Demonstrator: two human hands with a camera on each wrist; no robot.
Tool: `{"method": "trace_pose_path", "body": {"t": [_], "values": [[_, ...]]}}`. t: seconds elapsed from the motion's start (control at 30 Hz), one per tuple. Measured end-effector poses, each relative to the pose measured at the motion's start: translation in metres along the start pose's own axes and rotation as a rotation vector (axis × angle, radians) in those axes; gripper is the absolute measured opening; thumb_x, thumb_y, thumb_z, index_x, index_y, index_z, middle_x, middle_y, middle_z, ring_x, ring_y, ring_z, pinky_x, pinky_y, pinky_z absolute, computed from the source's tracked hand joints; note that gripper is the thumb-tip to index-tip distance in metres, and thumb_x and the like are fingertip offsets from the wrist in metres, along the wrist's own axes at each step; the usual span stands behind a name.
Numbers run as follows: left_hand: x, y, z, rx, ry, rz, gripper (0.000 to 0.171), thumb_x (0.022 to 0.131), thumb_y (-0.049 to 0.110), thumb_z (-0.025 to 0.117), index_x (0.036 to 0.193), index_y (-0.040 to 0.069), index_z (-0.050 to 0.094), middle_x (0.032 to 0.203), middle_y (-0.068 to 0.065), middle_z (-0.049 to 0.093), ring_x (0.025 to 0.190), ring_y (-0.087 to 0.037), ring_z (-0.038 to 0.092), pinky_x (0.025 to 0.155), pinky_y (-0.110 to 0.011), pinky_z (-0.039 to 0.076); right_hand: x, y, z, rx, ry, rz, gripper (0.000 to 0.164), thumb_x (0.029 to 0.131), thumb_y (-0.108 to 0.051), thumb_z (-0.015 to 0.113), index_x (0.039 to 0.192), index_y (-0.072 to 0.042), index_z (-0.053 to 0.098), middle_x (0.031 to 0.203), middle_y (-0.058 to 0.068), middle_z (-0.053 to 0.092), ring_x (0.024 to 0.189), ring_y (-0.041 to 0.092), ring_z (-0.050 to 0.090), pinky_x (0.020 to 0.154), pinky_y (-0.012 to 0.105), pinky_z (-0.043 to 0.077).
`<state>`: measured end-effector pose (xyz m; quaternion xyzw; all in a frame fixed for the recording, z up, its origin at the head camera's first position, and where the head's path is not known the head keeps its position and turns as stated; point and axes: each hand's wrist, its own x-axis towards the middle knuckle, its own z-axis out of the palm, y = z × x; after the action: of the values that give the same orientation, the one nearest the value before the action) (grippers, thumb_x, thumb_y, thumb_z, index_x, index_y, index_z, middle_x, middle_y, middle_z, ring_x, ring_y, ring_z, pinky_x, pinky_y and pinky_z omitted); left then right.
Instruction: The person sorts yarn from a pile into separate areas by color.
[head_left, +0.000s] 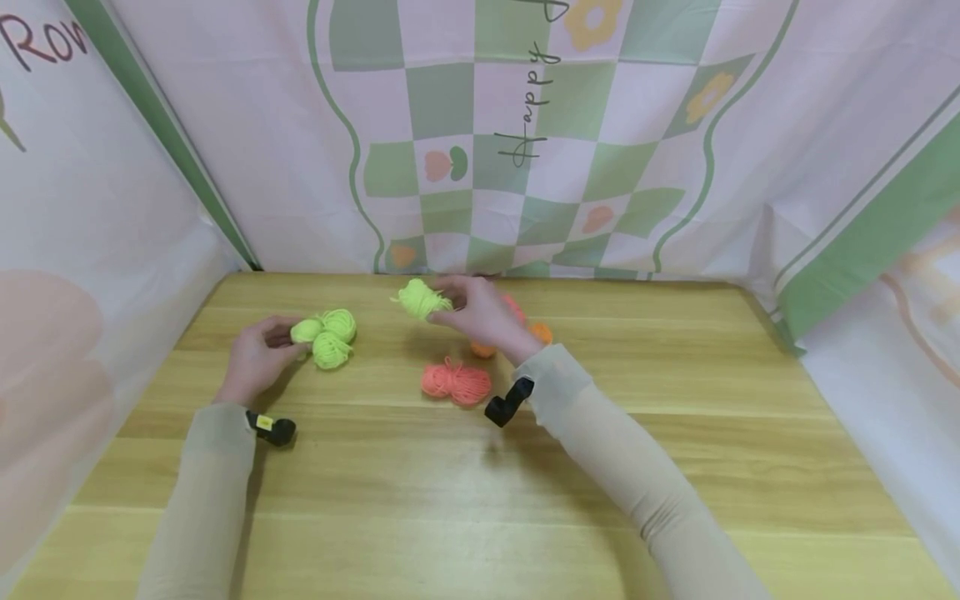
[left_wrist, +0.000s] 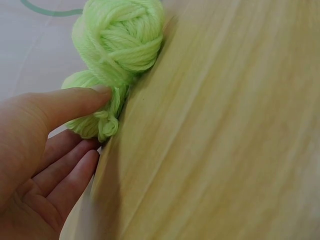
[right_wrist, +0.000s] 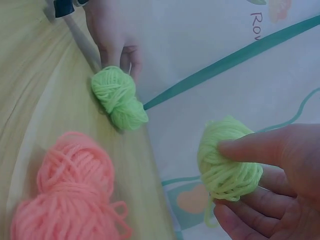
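At the left of the table, my left hand (head_left: 258,354) pinches the near end of a yellow-green yarn bundle (head_left: 332,350), thumb on top and fingers at its side. This lumpy cluster lies on the wood; whether it is one skein or more I cannot tell. Toward the back middle, my right hand (head_left: 480,310) holds another yellow-green yarn skein (head_left: 420,298) between thumb and fingers. That skein is raised off the tabletop, as the right wrist view shows. A coral yarn skein (head_left: 456,383), tied at its waist, lies below the right hand.
Behind my right wrist, orange yarn (head_left: 542,333) and more coral yarn (head_left: 513,307) are partly hidden. The wooden table (head_left: 420,500) meets a patterned cloth (head_left: 517,208) at the back, and cloth also hangs at both sides.
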<state>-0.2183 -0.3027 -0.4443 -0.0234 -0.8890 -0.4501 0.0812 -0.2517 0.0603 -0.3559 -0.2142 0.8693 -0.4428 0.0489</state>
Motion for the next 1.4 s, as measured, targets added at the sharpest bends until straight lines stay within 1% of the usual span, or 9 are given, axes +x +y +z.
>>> {"method": "trace_pose_path", "body": {"t": [0.17,0.43,0.67,0.8,0.93,1.1,1.27,1.4], "values": [[0.0,0.001,0.0,-0.003,-0.001,-0.005,0.041,0.091,0.006,0.078,0.127,-0.005,0.063,0.124,-0.024,0.066,0.108,-0.036,0.065,0.081,-0.012,0.051,0.001,0.005,0.008,0.004,-0.018,0.001,0.05,0.091,-0.02,0.08,0.136,-0.006,0.063,0.125,0.009,0.068,0.107,0.023,0.064,0.094,0.035,0.052],[0.0,0.001,0.0,0.006,0.003,-0.011,0.041,0.091,0.006,0.078,0.127,-0.004,0.064,0.124,-0.024,0.066,0.108,-0.035,0.065,0.082,-0.014,0.052,-0.002,0.013,0.025,0.0,-0.039,0.016,0.048,0.09,-0.02,0.08,0.133,-0.007,0.065,0.118,0.007,0.07,0.101,0.02,0.065,0.089,0.034,0.054],[0.0,0.001,0.0,0.019,0.003,-0.016,0.041,0.091,0.008,0.078,0.128,-0.003,0.063,0.125,-0.024,0.066,0.109,-0.035,0.065,0.085,-0.018,0.053,-0.003,0.018,0.038,0.038,-0.075,0.042,0.049,0.09,-0.017,0.079,0.135,-0.004,0.063,0.12,0.009,0.068,0.103,0.021,0.063,0.088,0.034,0.055],[0.0,0.0,0.0,0.017,0.006,-0.012,0.041,0.091,0.007,0.078,0.128,-0.003,0.064,0.124,-0.023,0.066,0.108,-0.035,0.065,0.084,-0.017,0.053,-0.002,0.019,0.043,0.019,-0.085,0.054,0.05,0.09,-0.019,0.079,0.136,-0.006,0.063,0.122,0.009,0.068,0.105,0.021,0.062,0.09,0.034,0.054],[0.0,0.001,0.0,0.017,0.006,-0.008,0.041,0.091,0.007,0.078,0.128,-0.003,0.064,0.124,-0.024,0.066,0.108,-0.035,0.065,0.083,-0.015,0.052,0.0,0.016,0.045,0.011,-0.087,0.078,0.051,0.091,-0.023,0.079,0.137,-0.008,0.063,0.125,0.008,0.067,0.109,0.021,0.061,0.093,0.035,0.053],[-0.002,0.001,0.0,0.009,0.007,-0.002,0.041,0.09,0.005,0.078,0.128,-0.004,0.064,0.124,-0.024,0.066,0.108,-0.035,0.065,0.081,-0.012,0.051,0.006,0.01,0.044,0.041,-0.086,0.098,0.053,0.092,-0.026,0.078,0.139,-0.009,0.061,0.129,0.008,0.065,0.113,0.02,0.061,0.093,0.034,0.053],[-0.001,0.002,0.0,0.004,0.006,-0.001,0.041,0.09,0.005,0.078,0.128,-0.004,0.064,0.124,-0.024,0.066,0.108,-0.035,0.065,0.08,-0.011,0.05,0.018,-0.005,0.037,0.052,-0.058,0.084,0.052,0.093,-0.026,0.077,0.139,-0.01,0.061,0.13,0.009,0.064,0.112,0.022,0.061,0.092,0.035,0.054],[-0.001,0.002,0.0,0.006,0.006,0.004,0.041,0.09,0.005,0.078,0.127,-0.004,0.064,0.123,-0.025,0.066,0.108,-0.036,0.065,0.08,-0.01,0.05,0.028,-0.018,0.032,0.06,-0.036,0.079,0.053,0.092,-0.029,0.078,0.139,-0.012,0.062,0.13,0.006,0.064,0.113,0.021,0.06,0.09,0.034,0.054]]}}
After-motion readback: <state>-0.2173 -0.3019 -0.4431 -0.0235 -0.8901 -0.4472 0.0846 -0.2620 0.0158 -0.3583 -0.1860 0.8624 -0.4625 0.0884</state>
